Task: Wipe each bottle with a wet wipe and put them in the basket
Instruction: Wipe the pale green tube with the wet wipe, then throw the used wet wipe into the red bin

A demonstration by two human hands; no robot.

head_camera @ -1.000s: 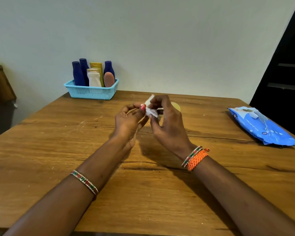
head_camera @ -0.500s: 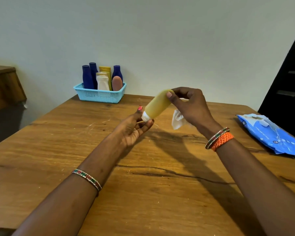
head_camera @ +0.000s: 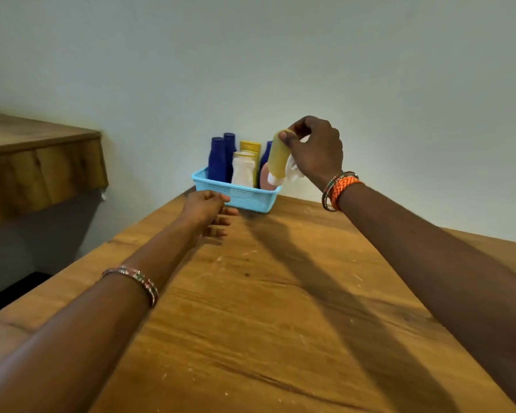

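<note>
On wood table point(head_camera: 280, 308) by pale wall, R hand point(head_camera: 316, 150) pinches yellow bottle point(head_camera: 277, 155); L hand point(head_camera: 206, 208) fingers relaxed.

We see the basket point(head_camera: 245, 198) at the table's point(head_camera: 280, 308) far edge, bottles point(head_camera: 221, 159) standing in it; another bottle point(head_camera: 277, 155) hangs over its right end.

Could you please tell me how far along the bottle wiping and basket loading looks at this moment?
Done: several bottles, two dark blue bottles among them, already stand in the light blue plastic basket. In hand: the right hand holds the yellow bottle with a white cap cap-down over the basket's right end, white wet wipe tucked under its fingers; the left hand hovers empty beside the basket. Left: lowering this bottle in. No other loose bottles show.
</note>
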